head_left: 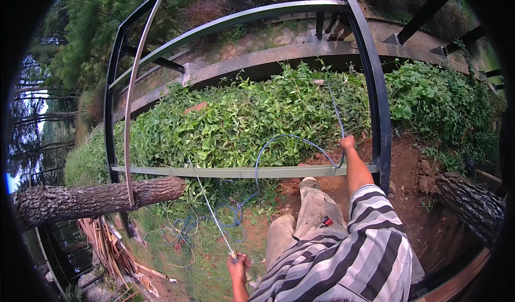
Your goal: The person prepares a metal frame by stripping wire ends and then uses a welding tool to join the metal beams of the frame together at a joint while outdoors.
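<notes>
My left hand [237, 266], low in the middle, is closed around the lower end of a long, thin, whitish rod [211, 210]. The rod slants up and to the left, and its far end crosses the lower metal crossbar [241, 172]. Beyond that same bar, at the right, my right hand [347, 142] is closed on a blue cable [289, 135]. From this fist one stretch of cable rises into the leafy plants [241, 108]. Another stretch loops left and drops behind or over the bar toward tangled blue coils [185, 229] on the grass.
A dark metal frame [380, 103] with upright posts surrounds the plants. Tree trunks stand at the left [102, 197] and right [472, 205]. Wooden strips [110, 248] lie piled at lower left. A low curb [236, 71] runs behind the plants, with bare reddish soil [413, 194] at right.
</notes>
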